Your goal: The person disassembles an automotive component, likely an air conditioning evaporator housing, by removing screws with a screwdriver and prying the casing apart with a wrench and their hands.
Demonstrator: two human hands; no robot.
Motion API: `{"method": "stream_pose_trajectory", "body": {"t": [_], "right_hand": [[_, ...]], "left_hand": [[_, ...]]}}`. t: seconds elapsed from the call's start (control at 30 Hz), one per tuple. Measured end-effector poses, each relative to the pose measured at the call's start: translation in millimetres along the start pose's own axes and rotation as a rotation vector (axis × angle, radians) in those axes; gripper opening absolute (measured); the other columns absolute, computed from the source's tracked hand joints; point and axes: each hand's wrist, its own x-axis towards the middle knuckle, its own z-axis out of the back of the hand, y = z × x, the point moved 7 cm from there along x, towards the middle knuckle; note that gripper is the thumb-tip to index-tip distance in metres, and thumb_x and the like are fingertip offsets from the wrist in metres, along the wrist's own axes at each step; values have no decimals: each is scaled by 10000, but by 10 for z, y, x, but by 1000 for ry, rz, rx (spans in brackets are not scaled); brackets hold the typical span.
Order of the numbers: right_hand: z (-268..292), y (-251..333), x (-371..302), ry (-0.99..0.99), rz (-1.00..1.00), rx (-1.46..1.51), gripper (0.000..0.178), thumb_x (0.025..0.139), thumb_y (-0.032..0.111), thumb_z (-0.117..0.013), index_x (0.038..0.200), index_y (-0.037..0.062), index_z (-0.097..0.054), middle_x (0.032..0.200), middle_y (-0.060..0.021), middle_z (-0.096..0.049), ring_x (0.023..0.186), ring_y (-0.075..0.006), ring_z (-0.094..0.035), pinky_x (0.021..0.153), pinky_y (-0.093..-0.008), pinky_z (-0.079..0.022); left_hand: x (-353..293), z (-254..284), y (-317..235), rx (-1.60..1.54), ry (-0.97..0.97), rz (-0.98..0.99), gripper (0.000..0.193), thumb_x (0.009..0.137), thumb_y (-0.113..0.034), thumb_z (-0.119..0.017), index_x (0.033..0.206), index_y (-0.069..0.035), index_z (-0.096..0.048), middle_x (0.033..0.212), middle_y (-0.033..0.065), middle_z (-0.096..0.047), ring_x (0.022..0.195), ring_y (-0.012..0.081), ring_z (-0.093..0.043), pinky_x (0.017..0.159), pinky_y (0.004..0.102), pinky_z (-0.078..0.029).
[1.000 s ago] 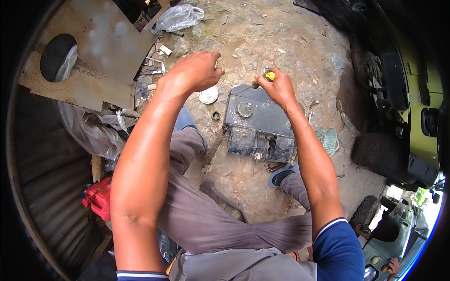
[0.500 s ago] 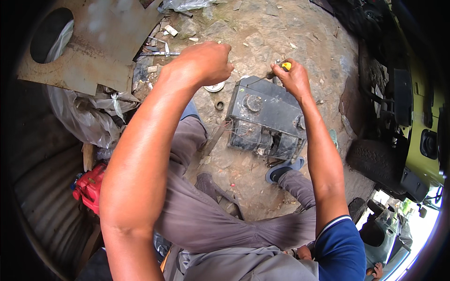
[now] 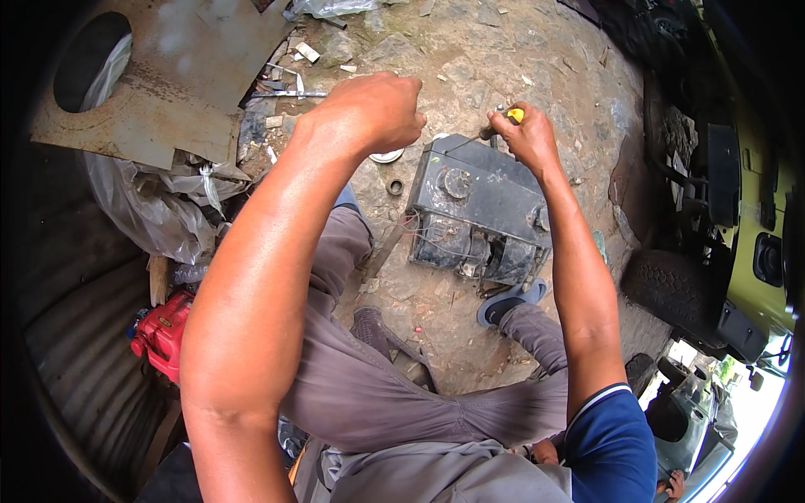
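A dark generator (image 3: 478, 214) sits on the stony ground (image 3: 503, 59) between the person's feet. The right hand (image 3: 527, 134) curls tight around a yellow-handled screwdriver (image 3: 500, 119), tip angled onto the generator's far edge, seemingly to pry. The left hand (image 3: 373, 111) hovers fisted left of it; any contents are hidden.

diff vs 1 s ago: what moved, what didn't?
Left hand went from open over the round white lid to a fist, raised nearer the camera. Right hand kept its grip on the yellow-handled screwdriver and settled at the far top edge of the dark generator. The view shifted slightly. Generator, lid and red tool stayed put.
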Motion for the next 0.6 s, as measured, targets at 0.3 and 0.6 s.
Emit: {"method": "stream_pose_trajectory", "body": {"t": [0.3, 0.6], "right_hand": [[-81, 250, 87, 242, 256, -57, 434, 777, 353, -787, 1008, 1, -683, 878, -204, -711, 865, -353, -702, 774, -431, -538], [-150, 580, 213, 506, -88, -469, 481, 812, 361, -770, 1127, 11, -670, 988, -225, -719, 989, -373, -689, 854, -439, -536]], "left_hand": [[63, -36, -14, 3, -2, -19, 532, 979, -352, -602, 1391, -19, -554, 1273, 236, -646, 1213, 379, -605, 1039, 456, -481], [49, -5, -88, -13, 2, -42, 548, 972, -356, -610, 1412, -36, -541, 1299, 230, -635, 1239, 372, -591, 1052, 449, -470]]}}
